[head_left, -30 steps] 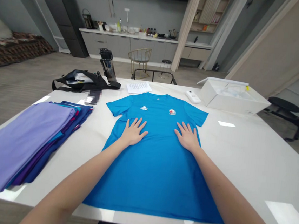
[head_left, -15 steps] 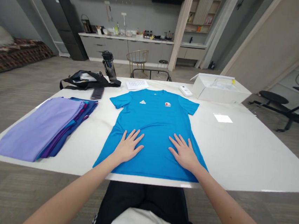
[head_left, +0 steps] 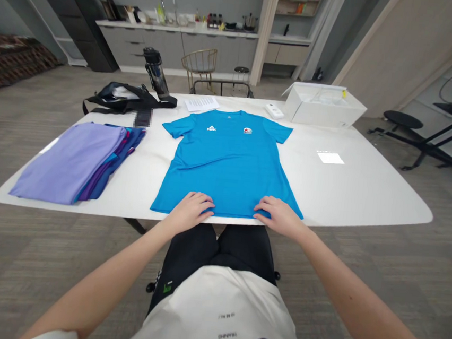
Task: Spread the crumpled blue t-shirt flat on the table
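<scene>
A bright blue short-sleeved T-shirt (head_left: 230, 159) lies spread front up on the white table (head_left: 367, 199), its collar away from me and its hem close to the front edge. My left hand (head_left: 194, 209) rests on the hem left of the middle, fingers bent and lying on the cloth. Right of the middle, my right hand (head_left: 277, 214) touches the hem in a similar way, thumb a little apart from the fingers. Neither hand lifts the cloth. A shallow crease crosses the shirt's belly.
A pile of folded clothes (head_left: 70, 162), lavender on top, lies at the left. Behind it are a black bag (head_left: 116, 97), a dark bottle (head_left: 155, 75) and a printed sheet (head_left: 201, 104). A white box (head_left: 323, 107) and a small white device (head_left: 274, 111) stand at the back right.
Both hands have slid toward me, from the shirt's lower body down to its hem, and their spread fingers have bent. The view has tilted downward.
</scene>
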`<state>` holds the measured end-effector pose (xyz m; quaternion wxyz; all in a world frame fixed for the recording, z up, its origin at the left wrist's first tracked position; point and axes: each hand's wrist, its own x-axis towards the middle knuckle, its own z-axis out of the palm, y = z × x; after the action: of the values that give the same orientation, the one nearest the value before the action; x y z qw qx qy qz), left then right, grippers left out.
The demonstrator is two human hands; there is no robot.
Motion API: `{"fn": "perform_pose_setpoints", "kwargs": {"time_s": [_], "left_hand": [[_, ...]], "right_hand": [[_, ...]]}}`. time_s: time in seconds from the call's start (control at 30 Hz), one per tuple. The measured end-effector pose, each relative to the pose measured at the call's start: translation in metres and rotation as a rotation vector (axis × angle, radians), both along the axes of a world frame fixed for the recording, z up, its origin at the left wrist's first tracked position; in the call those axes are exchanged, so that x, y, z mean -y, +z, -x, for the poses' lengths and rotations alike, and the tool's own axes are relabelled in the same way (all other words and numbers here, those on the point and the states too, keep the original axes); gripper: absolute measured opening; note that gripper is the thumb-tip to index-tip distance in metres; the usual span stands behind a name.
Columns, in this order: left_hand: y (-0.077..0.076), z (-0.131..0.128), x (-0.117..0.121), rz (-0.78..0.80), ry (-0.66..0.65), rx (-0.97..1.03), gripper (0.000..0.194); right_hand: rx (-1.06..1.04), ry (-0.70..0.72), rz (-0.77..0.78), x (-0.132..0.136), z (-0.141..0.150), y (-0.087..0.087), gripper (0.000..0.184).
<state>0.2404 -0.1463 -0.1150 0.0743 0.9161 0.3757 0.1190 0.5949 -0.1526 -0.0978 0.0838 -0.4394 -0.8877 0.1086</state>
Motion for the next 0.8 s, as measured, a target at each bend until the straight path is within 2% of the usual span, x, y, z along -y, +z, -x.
{"fn": "perform_pose_setpoints", "kwargs": {"time_s": [0.1,0.33,0.43,0.5,0.57,0.63,0.7,0.8], "left_hand": [[-0.003,-0.009,0.007,-0.064,0.021,-0.042,0.035],[-0.002,-0.038,0.019,-0.183,0.226,0.049,0.033],[0.0,-0.047,0.021,-0.198,0.249,0.057,0.034],[-0.001,-0.051,0.019,-0.21,0.238,0.023,0.033],[-0.002,-0.05,0.018,-0.213,0.206,-0.021,0.031],[-0.002,-0.045,0.017,-0.205,0.166,-0.049,0.03],[-0.002,-0.038,0.018,-0.197,0.139,-0.067,0.032],[-0.002,-0.025,0.023,-0.203,0.127,-0.111,0.027]], "right_hand": [[0.055,-0.022,-0.045,0.01,0.003,-0.005,0.03],[0.012,-0.206,-0.178,0.028,0.034,-0.006,0.035],[0.031,-0.284,-0.234,0.033,0.052,-0.009,0.041],[0.077,-0.323,-0.248,0.033,0.059,-0.011,0.038],[0.114,-0.314,-0.239,0.03,0.059,-0.013,0.036],[0.135,-0.245,-0.217,0.027,0.053,-0.013,0.036],[0.148,-0.169,-0.195,0.026,0.041,-0.012,0.035],[0.179,-0.134,-0.19,0.028,0.022,-0.01,0.032]]}}
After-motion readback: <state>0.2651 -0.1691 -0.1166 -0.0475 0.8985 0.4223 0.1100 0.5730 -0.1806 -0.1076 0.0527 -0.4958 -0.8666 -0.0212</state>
